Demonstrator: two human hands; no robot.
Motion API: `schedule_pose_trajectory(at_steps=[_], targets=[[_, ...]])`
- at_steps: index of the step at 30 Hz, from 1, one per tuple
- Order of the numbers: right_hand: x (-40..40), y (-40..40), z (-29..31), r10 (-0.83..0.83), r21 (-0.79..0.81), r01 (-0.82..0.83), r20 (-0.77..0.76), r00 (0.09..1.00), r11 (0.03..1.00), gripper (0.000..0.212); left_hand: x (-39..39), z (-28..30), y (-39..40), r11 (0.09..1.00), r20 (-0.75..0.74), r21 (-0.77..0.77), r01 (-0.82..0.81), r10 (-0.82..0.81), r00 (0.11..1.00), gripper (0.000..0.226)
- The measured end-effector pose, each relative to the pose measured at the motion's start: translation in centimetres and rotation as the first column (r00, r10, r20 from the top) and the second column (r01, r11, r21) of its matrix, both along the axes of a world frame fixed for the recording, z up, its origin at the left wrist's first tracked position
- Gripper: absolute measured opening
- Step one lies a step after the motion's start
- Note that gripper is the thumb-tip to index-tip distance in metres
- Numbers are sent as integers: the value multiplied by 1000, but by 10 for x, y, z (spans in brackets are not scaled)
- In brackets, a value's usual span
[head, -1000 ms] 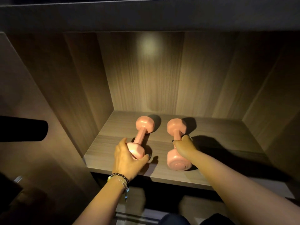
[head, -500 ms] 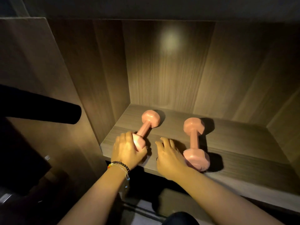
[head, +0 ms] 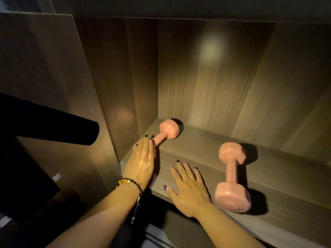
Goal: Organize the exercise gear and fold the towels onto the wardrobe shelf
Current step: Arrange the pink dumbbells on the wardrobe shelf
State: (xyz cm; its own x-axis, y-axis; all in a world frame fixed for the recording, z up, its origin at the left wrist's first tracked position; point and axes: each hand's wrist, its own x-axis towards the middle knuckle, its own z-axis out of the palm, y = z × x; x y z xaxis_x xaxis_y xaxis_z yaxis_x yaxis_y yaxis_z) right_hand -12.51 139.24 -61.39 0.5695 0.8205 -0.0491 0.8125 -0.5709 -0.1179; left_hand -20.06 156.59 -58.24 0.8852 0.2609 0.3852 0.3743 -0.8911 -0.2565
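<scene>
Head view, looking down into the wardrobe shelf (head: 206, 151), a wood-grain compartment lit by a spot on the back panel. I read both hands as flat and holding nothing. My left hand (head: 141, 161) lies with straight fingers over the near end of the left pink dumbbell (head: 165, 132), which sits close to the left wall with its far head pointing toward the back corner; the fingers touch or press it rather than wrap it. My right hand (head: 189, 187) rests spread on the shelf board near the front edge, just beside the right pink dumbbell (head: 232, 178) but apart from it. That dumbbell lies nearly front-to-back, its near head close to the shelf lip.

Step in hand, as I judge it: placing the exercise gear — both weights are on the shelf and well apart from each other. The next move likely calls for nudging the right dumbbell back from the edge, then turning to the towels, none of which appear here.

Hidden or unclear: the near head of the left dumbbell is covered by my left hand; a dark cylindrical object (head: 53, 127) enters from the left, too dim to identify; the space below the shelf is in shadow — nothing there can be told.
</scene>
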Motion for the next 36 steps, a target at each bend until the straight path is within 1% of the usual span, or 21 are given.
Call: schedule_pose_trajectory(at_steps=[2, 5, 11, 14, 18, 21, 23, 26, 28, 30, 32, 33, 34, 36], targets=[[1, 0, -1, -1, 3, 1, 2, 1000, 1000, 71, 9, 0, 7, 999, 6, -35, -2, 2, 1000, 45], [2, 1, -3, 2, 5, -2, 13, 1000, 1000, 72, 23, 1, 17, 1000, 46, -22, 3, -2, 999, 45], [1, 0, -2, -1, 32, 1, -1, 1000, 999, 73, 45, -4, 20, 996, -20, -33, -82, 81, 997, 46], [1, 0, -5, -11, 50, 12, -12, 1000, 999, 76, 50, -1, 19, 995, -31, -38, -89, 88, 996, 46], [2, 1, -6, -34, 65, 35, -24, 999, 997, 80, 57, 3, 29, 994, -68, -10, -109, 108, 992, 43], [1, 0, -5, -23, 50, 23, -11, 1000, 998, 81, 64, 6, 34, 992, -98, 10, -127, 127, 987, 42], [1, 0, -5, -21, 54, 22, -9, 1000, 998, 82, 68, 5, 37, 990, -117, 26, -137, 139, 983, 44], [0, 0, -4, -17, 59, 17, -6, 1000, 998, 81, 77, 7, 40, 989, -100, 72, -130, 137, 985, 41], [0, 0, -5, -19, 57, 19, -1, 1000, 998, 81, 82, 9, 40, 990, -94, 60, -129, 134, 986, 42], [-1, 0, -4, -17, 71, 17, -3, 1000, 997, 81, 84, 12, 38, 992, -111, 16, -125, 126, 986, 42], [-1, 1, -7, -22, 104, 21, 2, 1000, 994, 80, 83, 14, 40, 990, -130, -40, -137, 131, 983, 47], [-2, 1, -8, -27, 129, 25, 14, 1000, 991, 80, 83, 10, 43, 987, -136, -61, -148, 139, 981, 55], [-2, 1, -8, -31, 150, 27, 25, 999, 988, 80, 82, 11, 43, 985, -136, -60, -162, 153, 979, 61], [-1, 1, -7, -25, 128, 24, 4, 1000, 992, 80, 81, 20, 38, 979, -120, -17, -205, 202, 972, 65]])
